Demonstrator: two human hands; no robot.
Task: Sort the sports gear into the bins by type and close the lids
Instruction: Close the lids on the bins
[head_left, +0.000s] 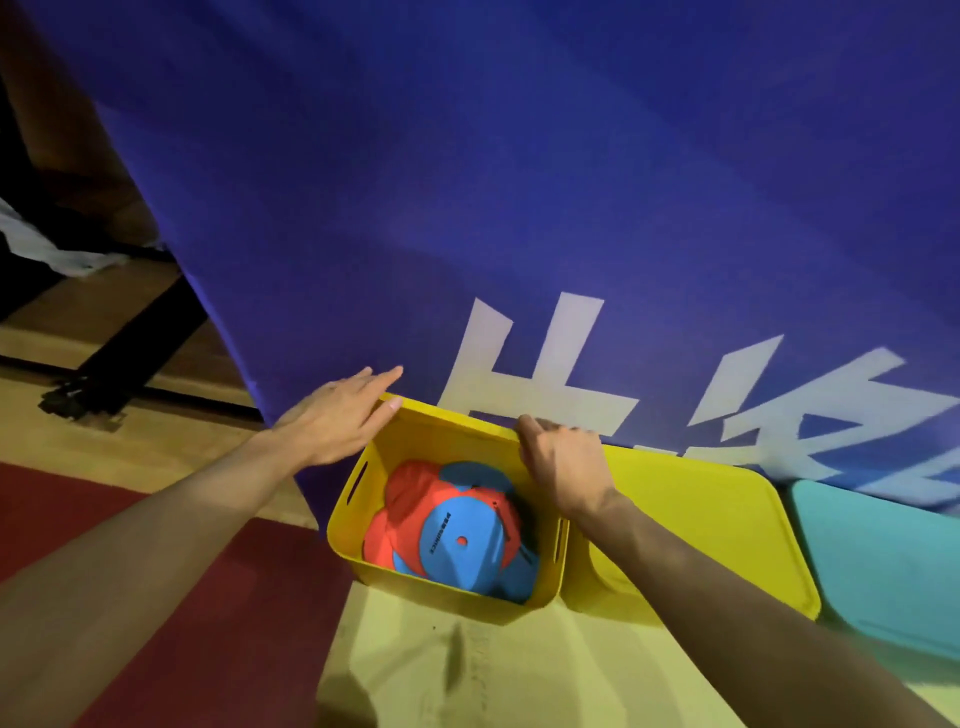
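Hands at an open yellow bin (363, 564) on a gym floor (156, 447), seen from a head camera looking down. Left hand (332, 421) laid flat at the bin's far left corner, fingers (382, 378) straight and close together, thumb tip on the rim, gripping nothing. Right hand (563, 460) set on the bin's far right corner, fingers curled over the rim and clamped on it. Inside the bin, a loose heap of flat discs (452, 535) in red and blue, the top one blue with a small centre hole and a line of dark print too small to read. No lid on this bin. Just beside it on the right, touching wall to wall, a second yellow bin (691, 519) with its lid shut, and beyond that a teal bin (878, 561), lid also shut, partly cut off by the frame edge. All three lined up against the foot of a large blue banner (467, 182) bearing big white characters (545, 374). Pale wood floor with dark red painted areas (218, 597) at lower left. Dark metal frame (130, 358) standing on the floor at far left, with something white (47, 244) behind it, too dim to make out.
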